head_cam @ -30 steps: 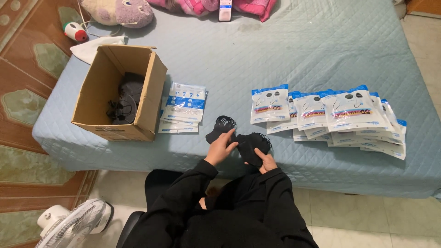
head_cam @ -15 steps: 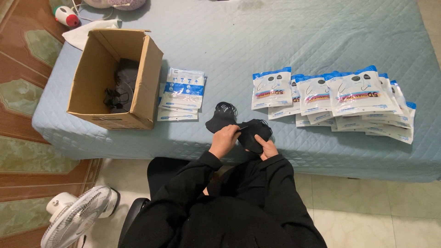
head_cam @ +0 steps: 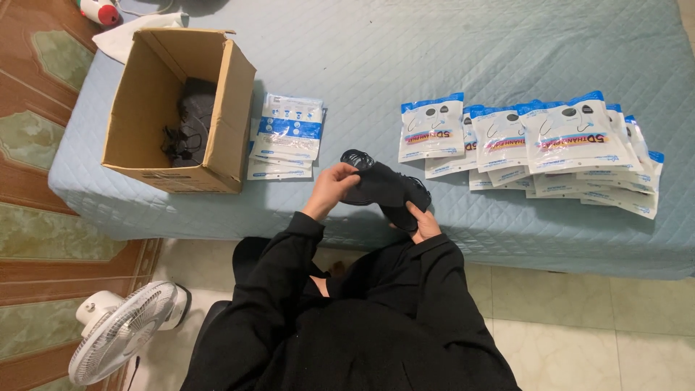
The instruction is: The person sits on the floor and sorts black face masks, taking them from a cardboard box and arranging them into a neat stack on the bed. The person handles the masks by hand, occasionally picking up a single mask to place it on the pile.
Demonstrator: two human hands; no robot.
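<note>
Both my hands hold a stack of black face masks (head_cam: 382, 187) with black ear loops, just above the near edge of the bed. My left hand (head_cam: 331, 186) pinches the stack's left end, by the loops. Under the right end, my right hand (head_cam: 422, 221) supports the stack. A fanned row of several white-and-blue mask packets (head_cam: 550, 141) lies on the bed to the right. A smaller pile of flat packets (head_cam: 286, 137) lies to the left, beside an open cardboard box (head_cam: 224, 108) with black masks (head_cam: 190, 123) inside.
The bed has a pale blue quilted cover (head_cam: 405, 51). A white standing fan (head_cam: 119, 337) is on the floor at lower left. A white cloth (head_cam: 127, 36) and a red-and-white object (head_cam: 98, 11) lie behind the box. Patterned tiles run along the left.
My hands have lifted the black masks off the bed and turned them; the left hand now grips the end by the loops. The camera has come closer.
</note>
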